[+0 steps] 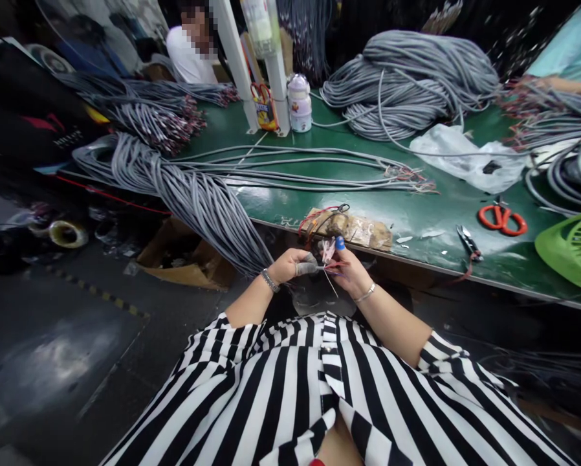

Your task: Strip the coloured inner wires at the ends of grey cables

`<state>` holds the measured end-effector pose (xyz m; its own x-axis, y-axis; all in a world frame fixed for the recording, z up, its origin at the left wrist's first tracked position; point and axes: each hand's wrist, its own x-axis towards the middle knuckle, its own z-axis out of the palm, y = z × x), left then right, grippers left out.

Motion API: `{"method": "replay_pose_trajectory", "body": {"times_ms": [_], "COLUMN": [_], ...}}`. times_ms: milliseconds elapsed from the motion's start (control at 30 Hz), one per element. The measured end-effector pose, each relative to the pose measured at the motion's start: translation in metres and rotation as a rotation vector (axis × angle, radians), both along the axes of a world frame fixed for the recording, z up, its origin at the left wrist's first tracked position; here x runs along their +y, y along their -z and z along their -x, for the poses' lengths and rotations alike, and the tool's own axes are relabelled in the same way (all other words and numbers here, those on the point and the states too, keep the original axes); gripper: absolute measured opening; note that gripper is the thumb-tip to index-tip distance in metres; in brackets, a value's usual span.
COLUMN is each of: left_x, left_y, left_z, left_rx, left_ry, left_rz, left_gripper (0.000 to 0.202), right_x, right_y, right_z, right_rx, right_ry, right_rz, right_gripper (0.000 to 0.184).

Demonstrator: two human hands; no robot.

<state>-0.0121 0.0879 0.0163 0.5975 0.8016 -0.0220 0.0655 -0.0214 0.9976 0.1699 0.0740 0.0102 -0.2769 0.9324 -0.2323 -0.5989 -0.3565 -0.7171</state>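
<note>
My left hand is closed around the end of a grey cable, just below the front edge of the green table. A grey finger cot covers one of its fingers. My right hand pinches the thin coloured wires that stick out of that cable end; a blue cot sits on its fingertip. Both hands meet close together above my lap, with a thin pale wire hanging down between them. Each wrist wears a bracelet.
A thick bundle of grey cables hangs over the table's left edge. A big grey coil lies at the back. Orange scissors, cutters, a green fan, a plastic bag and a white bottle are there. Another person sits far back.
</note>
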Motion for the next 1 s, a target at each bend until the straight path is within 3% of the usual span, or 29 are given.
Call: {"method": "replay_pose_trajectory", "body": {"times_ms": [167,467,667,833,1000], "left_x": [-0.01,-0.049,-0.049,-0.035,-0.017], "left_y": [-0.005,-0.013,-0.011,-0.013,-0.004], "left_z": [0.006,0.026,0.035,0.024,0.011], "left_rx": [0.001,-0.019,-0.076,-0.116,-0.13], "left_ry": [0.064,0.191,-0.037,-0.121,-0.185], "left_rz": [0.024,0.027,-0.035,-0.025,0.007], "left_gripper": [0.044,0.039,0.039,0.041,0.046], "right_x": [-0.002,-0.007,-0.004,-0.001,-0.005], "right_y": [0.005,0.006,-0.005,-0.011,-0.014], "right_z": [-0.006,-0.014,-0.015,-0.013,-0.01], "right_rx": [0.071,0.071,0.017,-0.061,-0.15], "right_ry": [-0.113,-0.135,-0.183,-0.118,-0.086], "right_rz": [0.053,0.115,0.085,0.02,-0.017], "right_gripper": [0.055,0.058,0.051,0.046,0.053]}}
